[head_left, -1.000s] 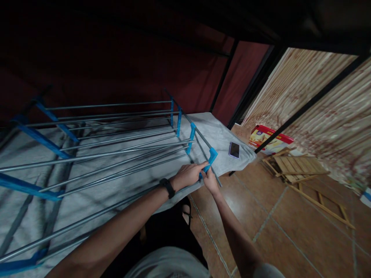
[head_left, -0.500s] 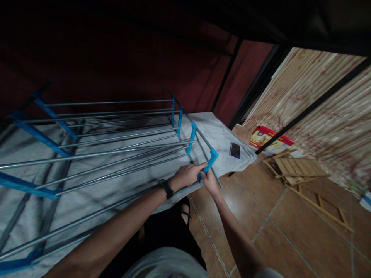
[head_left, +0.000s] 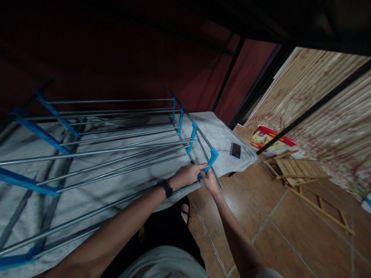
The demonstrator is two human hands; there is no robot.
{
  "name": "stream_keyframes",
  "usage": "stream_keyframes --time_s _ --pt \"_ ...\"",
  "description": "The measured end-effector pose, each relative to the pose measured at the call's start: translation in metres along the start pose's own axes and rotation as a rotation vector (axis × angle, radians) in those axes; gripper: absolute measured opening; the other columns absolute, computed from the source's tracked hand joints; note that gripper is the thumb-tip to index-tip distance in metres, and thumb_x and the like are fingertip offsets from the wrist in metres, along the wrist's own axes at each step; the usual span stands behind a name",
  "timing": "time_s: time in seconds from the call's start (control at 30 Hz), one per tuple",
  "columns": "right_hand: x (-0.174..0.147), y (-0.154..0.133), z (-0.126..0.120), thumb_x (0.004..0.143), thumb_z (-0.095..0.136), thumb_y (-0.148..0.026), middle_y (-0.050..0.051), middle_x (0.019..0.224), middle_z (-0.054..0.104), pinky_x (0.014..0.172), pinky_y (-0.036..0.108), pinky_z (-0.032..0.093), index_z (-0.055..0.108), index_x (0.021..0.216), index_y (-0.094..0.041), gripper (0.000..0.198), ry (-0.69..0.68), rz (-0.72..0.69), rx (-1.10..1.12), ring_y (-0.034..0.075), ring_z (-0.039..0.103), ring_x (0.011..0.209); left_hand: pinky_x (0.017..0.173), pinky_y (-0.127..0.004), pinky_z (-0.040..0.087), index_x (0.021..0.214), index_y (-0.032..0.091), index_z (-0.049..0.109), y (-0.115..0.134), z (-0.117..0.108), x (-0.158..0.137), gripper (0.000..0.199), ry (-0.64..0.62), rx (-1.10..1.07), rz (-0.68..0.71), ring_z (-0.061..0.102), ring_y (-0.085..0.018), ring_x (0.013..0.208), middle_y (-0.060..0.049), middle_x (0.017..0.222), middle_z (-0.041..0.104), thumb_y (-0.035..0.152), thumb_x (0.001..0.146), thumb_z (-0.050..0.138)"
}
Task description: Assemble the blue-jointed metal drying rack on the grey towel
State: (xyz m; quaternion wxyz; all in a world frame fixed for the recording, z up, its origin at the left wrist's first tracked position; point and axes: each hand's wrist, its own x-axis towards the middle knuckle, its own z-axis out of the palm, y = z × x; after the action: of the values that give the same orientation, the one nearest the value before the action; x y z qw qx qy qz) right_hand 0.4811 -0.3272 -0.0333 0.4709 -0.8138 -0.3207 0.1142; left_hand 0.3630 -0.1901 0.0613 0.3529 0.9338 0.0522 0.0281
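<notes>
Where the two hands meet at the front right corner of the rack [head_left: 121,147], much of the contact is hidden by the hands themselves. The left hand [head_left: 188,173] pinches the lower end of a blue bracket [head_left: 213,155], one finger stretched along it and the others curled out of sight. The right hand [head_left: 210,181] grips the same end from the other side, thumb against the plastic; its remaining fingers cannot be made out. Whether a tube sits inside the bracket there is impossible to tell. The rack lies over a grey cloth [head_left: 222,133], its near left parts cut off by the picture's edge and its far left corner sunk in shadow. A dark watch [head_left: 165,188] circles the left wrist, its face too dim to read. Near the cloth's right end lies a phone [head_left: 235,151], its screen dark. On the floor, a black post [head_left: 285,130] crosses in front of a red and yellow box [head_left: 268,139], and slatted wooden furniture [head_left: 303,169] covers the box's lower edge.
</notes>
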Motion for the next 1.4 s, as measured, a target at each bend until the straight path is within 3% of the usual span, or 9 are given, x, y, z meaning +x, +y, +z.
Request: stream_keyframes --time_s 0.2,0.53,0.9,1.23,1.4 --pt "0.001 0.003 0.001 0.091 0.048 -0.043 0.009 0.097 0.072 0.084 0.038 0.052 0.058 0.113 -0.018 0.035 -0.023 -0.027 0.030 0.026 0.068 0.093 0.105 -0.032 0.048 0.148 0.028 0.050 -0.003 -0.007 0.004 0.054 -0.019 -0.021 -0.017 0.060 -0.021 0.127 -0.002 0.143 0.060 0.018 0.096 0.040" --pt "-0.001 0.001 0.002 0.091 0.049 -0.042 0.007 0.088 0.071 0.082 0.037 0.052 0.058 0.118 -0.017 0.038 -0.005 -0.004 0.045 0.027 0.067 0.091 0.102 -0.032 0.048 0.146 0.026 0.052 -0.005 -0.001 0.004 0.053 -0.005 -0.049 0.032 0.063 -0.022 0.122 -0.006 0.139 0.064 0.016 0.095 0.043" --pt "-0.001 0.002 0.004 0.089 0.049 -0.045 0.006 0.081 0.069 0.078 0.037 0.051 0.058 0.114 -0.016 0.039 0.009 0.036 0.026 0.028 0.067 0.086 0.088 -0.029 0.050 0.149 0.031 0.047 -0.004 0.006 -0.001 0.052 0.031 0.154 0.048 0.068 -0.021 0.106 -0.005 0.123 0.071 0.021 0.098 0.040" --pt "-0.002 0.006 0.008 0.091 0.047 -0.046 0.008 0.090 0.069 0.081 0.038 0.050 0.057 0.115 -0.019 0.037 0.019 0.020 -0.018 0.028 0.066 0.092 0.093 -0.031 0.051 0.148 0.031 0.048 -0.003 0.007 0.000 0.052 0.044 0.117 0.026 0.066 -0.022 0.113 -0.004 0.128 0.069 0.019 0.097 0.041" --pt "-0.003 0.007 0.009 0.091 0.046 -0.045 0.010 0.091 0.070 0.081 0.038 0.052 0.057 0.119 -0.018 0.040 0.019 0.030 -0.033 0.029 0.067 0.090 0.099 -0.034 0.049 0.144 0.024 0.051 -0.006 0.012 0.003 0.050 0.056 0.106 0.035 0.065 -0.022 0.116 -0.007 0.133 0.067 0.017 0.097 0.041"
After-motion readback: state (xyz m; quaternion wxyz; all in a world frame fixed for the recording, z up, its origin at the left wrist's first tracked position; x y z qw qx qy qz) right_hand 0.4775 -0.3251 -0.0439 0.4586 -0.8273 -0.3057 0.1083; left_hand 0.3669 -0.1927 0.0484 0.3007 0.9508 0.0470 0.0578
